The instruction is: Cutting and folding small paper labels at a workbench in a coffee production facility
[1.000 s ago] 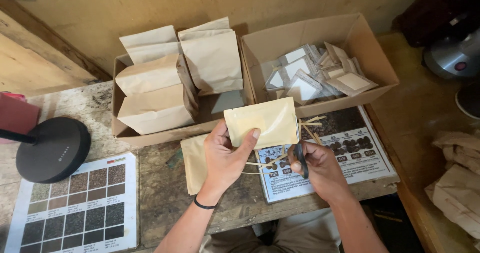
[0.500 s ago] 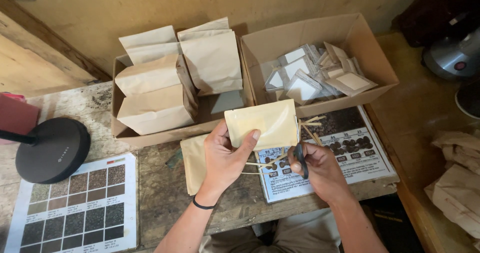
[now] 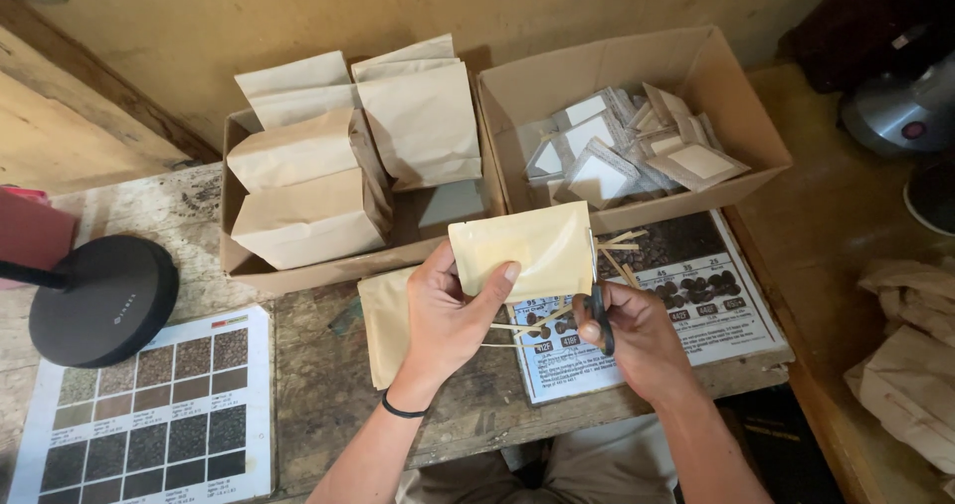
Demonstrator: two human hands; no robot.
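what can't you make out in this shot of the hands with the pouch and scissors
- Head view: the scissors blades, mostly hidden behind the tan pouch held by the left hand; open or closed cannot be told.
- The scissor handles, covered by the right hand.
- The flat pouch on the table, partly under the left hand.
- The grey appliance, cut off by the right edge.
- The packets in the right box: contents too small to tell.

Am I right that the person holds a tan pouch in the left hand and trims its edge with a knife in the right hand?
Not quite: the right hand holds scissors, not a knife. The head view shows their black handles in the fingers and the blades up along the pouch's right edge. The rest stands: the left hand holds the tan pouch.
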